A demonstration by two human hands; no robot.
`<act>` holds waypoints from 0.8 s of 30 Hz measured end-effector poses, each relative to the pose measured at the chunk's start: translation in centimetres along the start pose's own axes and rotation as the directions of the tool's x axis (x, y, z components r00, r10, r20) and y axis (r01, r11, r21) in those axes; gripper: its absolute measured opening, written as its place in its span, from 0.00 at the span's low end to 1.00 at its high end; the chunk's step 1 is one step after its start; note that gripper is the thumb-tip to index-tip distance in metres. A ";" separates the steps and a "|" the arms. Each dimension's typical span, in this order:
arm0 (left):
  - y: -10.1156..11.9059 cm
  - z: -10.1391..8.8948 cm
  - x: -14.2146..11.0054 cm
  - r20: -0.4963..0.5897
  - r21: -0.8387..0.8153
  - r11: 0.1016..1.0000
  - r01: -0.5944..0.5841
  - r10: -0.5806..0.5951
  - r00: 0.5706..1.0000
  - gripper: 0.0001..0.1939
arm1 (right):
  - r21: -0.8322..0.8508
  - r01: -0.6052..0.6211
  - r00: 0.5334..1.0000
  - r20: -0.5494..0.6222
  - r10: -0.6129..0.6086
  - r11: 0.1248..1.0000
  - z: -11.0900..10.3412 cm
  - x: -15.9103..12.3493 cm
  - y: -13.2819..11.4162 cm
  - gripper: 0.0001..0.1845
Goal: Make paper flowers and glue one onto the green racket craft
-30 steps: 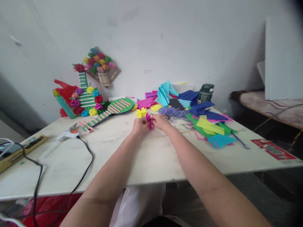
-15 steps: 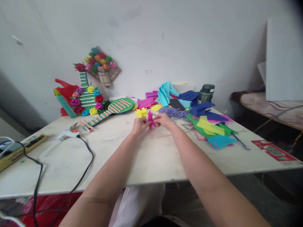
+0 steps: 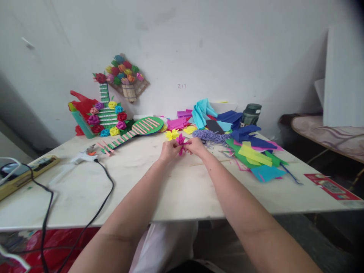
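Observation:
Just above the middle of the white table [image 3: 182,197], a small magenta paper flower [image 3: 181,140] is held between both hands. My left hand [image 3: 168,151] pinches it from the left, and my right hand [image 3: 196,147] grips its petals from the right, fingers closed. The fingers cover part of the flower. Right behind it lies a yellow paper flower [image 3: 171,134]. Purple yarn [image 3: 209,135] sits in a loose heap beyond my right hand. A thin wooden stick [image 3: 199,164] rests under my right wrist.
Coloured crepe paper [image 3: 250,153] is piled at the right, with a dark bottle [image 3: 251,113] behind. A green paper guitar shape [image 3: 148,126] and a flower-trimmed one [image 3: 108,117] are at the back left. A glue gun [image 3: 82,156] with its cord and a power strip [image 3: 34,170] occupy the left side.
The view has shifted slightly, so the scene sits a little to the right. Both hands stay on the magenta flower, which looks more bunched between the fingers.

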State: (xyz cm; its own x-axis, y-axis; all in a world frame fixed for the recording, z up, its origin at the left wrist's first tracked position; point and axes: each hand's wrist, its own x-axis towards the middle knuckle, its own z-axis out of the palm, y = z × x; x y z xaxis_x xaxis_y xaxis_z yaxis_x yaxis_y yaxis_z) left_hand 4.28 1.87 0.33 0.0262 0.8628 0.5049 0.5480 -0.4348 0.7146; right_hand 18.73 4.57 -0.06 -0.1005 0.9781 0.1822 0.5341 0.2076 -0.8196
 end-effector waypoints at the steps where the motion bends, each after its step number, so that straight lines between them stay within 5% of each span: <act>1: 0.0 0.0 0.0 0.001 0.001 1.000 -0.009 0.009 1.000 0.08 | -0.030 -0.003 1.000 -0.009 0.003 1.000 0.1 0.1 0.1 0.05; 6: -0.3 0.0 0.0 0.031 -0.008 0.999 -0.048 0.048 0.998 0.08 | -0.080 0.011 1.000 -0.014 -0.012 0.997 -0.2 -0.1 -0.3 0.04; 14: -1.1 -0.3 0.3 0.106 -0.116 0.993 -0.037 0.050 0.993 0.09 | 0.326 -0.080 0.992 0.117 0.044 0.942 -1.3 -1.5 -1.2 0.05; 24: 0.1 -0.1 -0.1 -0.008 -0.091 0.990 0.107 -0.109 0.994 0.09 | 0.182 -0.082 0.995 -0.044 0.091 0.980 0.1 -0.6 -0.7 0.04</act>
State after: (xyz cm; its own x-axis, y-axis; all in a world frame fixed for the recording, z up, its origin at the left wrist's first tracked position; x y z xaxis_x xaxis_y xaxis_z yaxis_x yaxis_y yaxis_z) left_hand 4.23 1.68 0.36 -0.0405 0.9027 0.4283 0.4697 -0.3612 0.8056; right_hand 18.32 3.85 0.36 -0.0148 0.9913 0.1305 0.3790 0.1263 -0.9167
